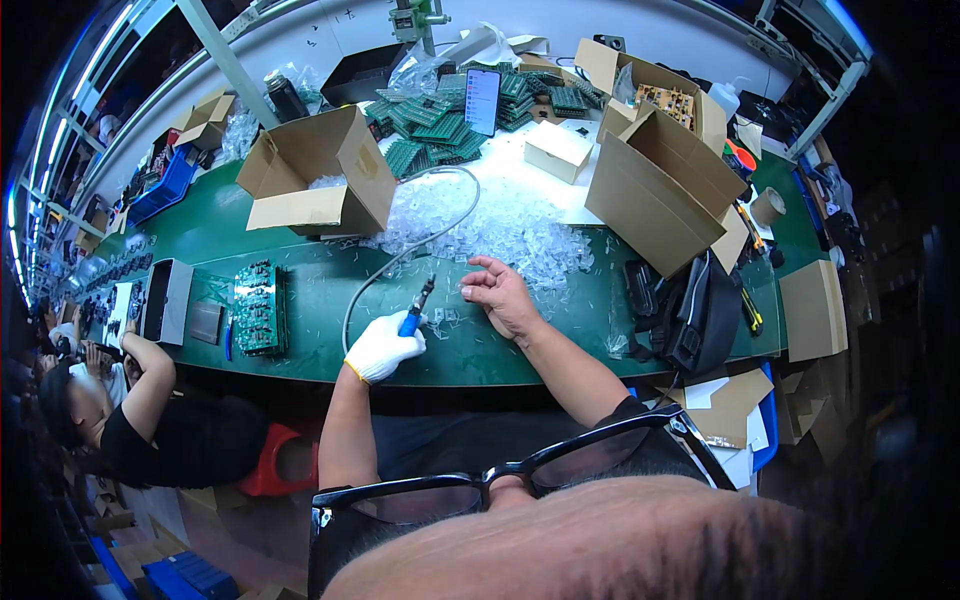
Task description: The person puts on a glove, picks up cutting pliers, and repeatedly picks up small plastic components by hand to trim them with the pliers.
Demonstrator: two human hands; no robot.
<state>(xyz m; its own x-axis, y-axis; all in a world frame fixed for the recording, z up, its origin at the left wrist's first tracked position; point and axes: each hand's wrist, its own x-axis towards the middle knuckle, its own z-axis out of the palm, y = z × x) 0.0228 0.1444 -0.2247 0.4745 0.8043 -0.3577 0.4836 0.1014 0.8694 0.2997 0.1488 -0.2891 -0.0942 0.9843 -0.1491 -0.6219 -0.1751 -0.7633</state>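
My left hand (385, 348), in a white knitted glove with a yellow cuff edge, is closed around a hand tool (411, 322) with a blue grip and a dark narrow tip pointing up and away. A grey hose (352, 298) loops from beside that hand over the table. My bare right hand (506, 300) hovers to the right of the tip, thumb and fingers bent but apart, with nothing visible between them. Just beyond both hands spreads a heap of small clear plastic pieces (520, 238). A few loose clear bits (447, 318) lie between the hands.
An open carton (310, 210) stands left of the heap, another carton (650, 200) right. Green circuit boards (435, 125) pile up behind, near a phone (482, 102) and white box (558, 150). A board stack (260, 308) sits left; a black bag (700, 315) lies right. A co-worker (150, 410) sits left.
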